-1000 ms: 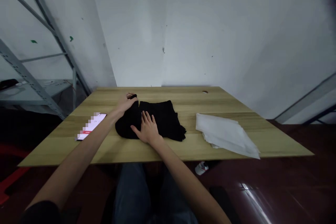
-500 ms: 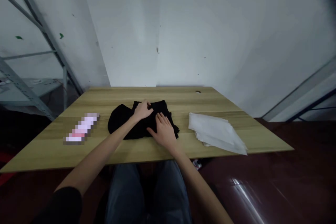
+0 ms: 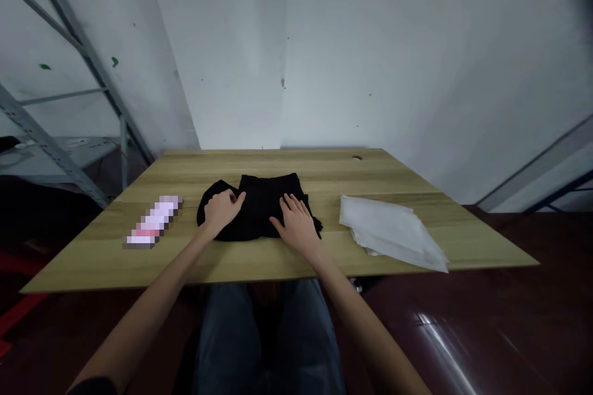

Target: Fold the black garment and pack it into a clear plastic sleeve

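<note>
**Both hands flat on the black garment at mid-table**

Head view, the only one I have: I see a wooden table [image 3: 259, 259] set against a white wall, with the black garment [image 3: 262, 207] lying folded near its middle, a little toward the far edge. My left hand [image 3: 221, 210] rests on the garment's left part, fingers loosely curled over the cloth, the thumb pointing toward the centre; I cannot tell whether it pinches any fabric. My right hand [image 3: 296, 225] lies palm down on the garment's right part, fingers spread and extended toward the far side, pressing the cloth flat and gripping nothing. The two hands are near each other with a strip of black cloth showing between them.

To the right of the garment, well apart from it, lies a stack of white sheets [image 3: 391, 231], corners fanned. To the left sits a blurred flat object [image 3: 152, 229]. Grey metal shelving [image 3: 60, 136] stands beyond the table's left end. My dark trousers show below the near table edge.
</note>
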Motion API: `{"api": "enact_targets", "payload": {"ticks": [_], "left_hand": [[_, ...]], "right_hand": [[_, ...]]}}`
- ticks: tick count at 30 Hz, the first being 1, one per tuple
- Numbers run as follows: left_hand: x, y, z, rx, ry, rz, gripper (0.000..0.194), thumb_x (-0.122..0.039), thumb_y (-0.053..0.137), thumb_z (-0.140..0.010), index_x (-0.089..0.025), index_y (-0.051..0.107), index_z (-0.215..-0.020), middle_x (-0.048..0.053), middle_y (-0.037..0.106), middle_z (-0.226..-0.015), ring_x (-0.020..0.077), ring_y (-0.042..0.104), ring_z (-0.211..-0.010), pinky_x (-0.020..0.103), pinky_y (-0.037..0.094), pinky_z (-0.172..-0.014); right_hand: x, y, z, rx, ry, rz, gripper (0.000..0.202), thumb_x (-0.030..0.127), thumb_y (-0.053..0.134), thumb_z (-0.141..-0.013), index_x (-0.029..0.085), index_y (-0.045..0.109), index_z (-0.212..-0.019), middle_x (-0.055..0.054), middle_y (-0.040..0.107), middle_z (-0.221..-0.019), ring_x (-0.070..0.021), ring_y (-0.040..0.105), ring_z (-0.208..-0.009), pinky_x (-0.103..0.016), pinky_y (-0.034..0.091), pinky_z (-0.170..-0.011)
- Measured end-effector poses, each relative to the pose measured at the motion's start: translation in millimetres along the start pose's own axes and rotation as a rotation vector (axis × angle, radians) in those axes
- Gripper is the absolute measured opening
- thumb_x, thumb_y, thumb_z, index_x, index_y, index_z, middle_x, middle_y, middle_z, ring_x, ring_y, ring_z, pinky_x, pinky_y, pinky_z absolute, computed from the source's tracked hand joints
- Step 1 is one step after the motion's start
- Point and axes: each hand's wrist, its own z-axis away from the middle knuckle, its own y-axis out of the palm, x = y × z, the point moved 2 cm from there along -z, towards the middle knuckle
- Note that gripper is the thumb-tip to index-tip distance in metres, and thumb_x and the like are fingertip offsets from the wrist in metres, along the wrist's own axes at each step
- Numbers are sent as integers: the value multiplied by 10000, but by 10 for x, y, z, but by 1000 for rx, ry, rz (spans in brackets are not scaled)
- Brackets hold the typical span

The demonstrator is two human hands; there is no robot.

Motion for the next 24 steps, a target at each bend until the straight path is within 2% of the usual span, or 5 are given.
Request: {"api": "enact_targets", "payload": {"ticks": [4, 9, 17, 21, 24], "left_hand": [[38, 20, 27, 113, 26, 27, 474, -671, 521, -981, -244, 722, -933, 93, 799, -1048, 339, 730, -1093, 390, 535, -870], [-73, 67, -35, 139, 82, 43, 319, -534, 653, -944, -217, 684, -960, 119, 782, -1082, 344, 728, -1098, 394, 552, -861], [63, -4, -160, 168, -96, 683, 364, -374, 833, -825, -190, 607, -1043, 64, 719, -924, 192, 703, -752, 265, 567, -543], [21, -114, -226, 158, -91, 644, 401, -380, 834, -829, -192, 594, -1089, 58, 723, -937, 187, 707, -774, 247, 559, -551], [-121, -207, -294, 111, -27, 452, 357, -385, 773, -877, -205, 586, -1122, 62, 742, -982, 209, 733, -846, 283, 577, -665]], "right_hand": [[92, 91, -12, 17, -4, 15, 609, 421, 540, -1064, 19, 560, -1521, -246, 498, -1616, -370, 393, -1561, -530, 315, -1287], [118, 190, -3, -3, -4, 35, 623, 458, 508, -1083, 18, 562, -1522, -255, 481, -1625, -367, 372, -1574, -529, 281, -1295], [316, 309, 32, -61, -62, -32, 814, 651, 435, -1071, 1, 533, -1550, -265, 461, -1633, -359, 336, -1593, -518, 203, -1322], [505, 349, 0, -66, -45, -92, 847, 684, 423, -1062, 6, 519, -1561, -253, 455, -1641, -342, 316, -1605, -513, 196, -1326], [628, 349, -54, -71, -3, -146, 851, 691, 394, -1067, 7, 523, -1557, -237, 477, -1632, -322, 332, -1599, -497, 180, -1332]]}}
